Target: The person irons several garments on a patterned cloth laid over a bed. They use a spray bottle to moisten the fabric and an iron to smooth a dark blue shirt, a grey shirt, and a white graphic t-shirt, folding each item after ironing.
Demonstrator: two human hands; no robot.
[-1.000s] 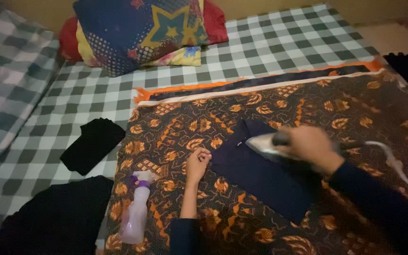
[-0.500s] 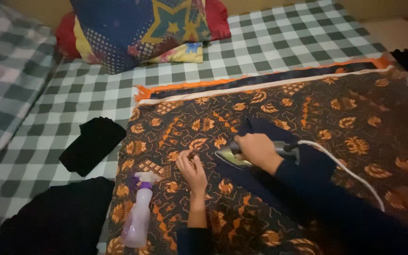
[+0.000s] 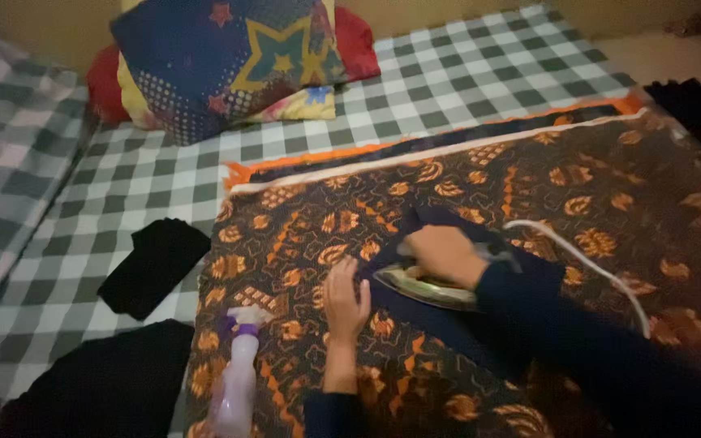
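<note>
A dark navy garment point(image 3: 448, 324) lies flat on a brown and orange batik cloth point(image 3: 302, 211). My right hand point(image 3: 441, 253) grips the handle of a metal clothes iron point(image 3: 423, 285), whose soleplate rests on the garment's left part. A white cord point(image 3: 586, 264) trails from the iron to the right. My left hand point(image 3: 345, 300) lies flat, fingers together, on the garment's left edge, just left of the iron's tip.
A pale spray bottle with a purple collar point(image 3: 235, 381) lies on the cloth at the lower left. Folded black clothes point(image 3: 154, 266) and a black pile point(image 3: 99, 389) sit on the checked bedsheet point(image 3: 123, 186). Patterned pillows point(image 3: 229, 57) lie at the far edge.
My right hand has drawn the iron from the garment's right side to its left edge. My left hand has slid down and flattened onto the garment beside the iron. The view shifted slightly.
</note>
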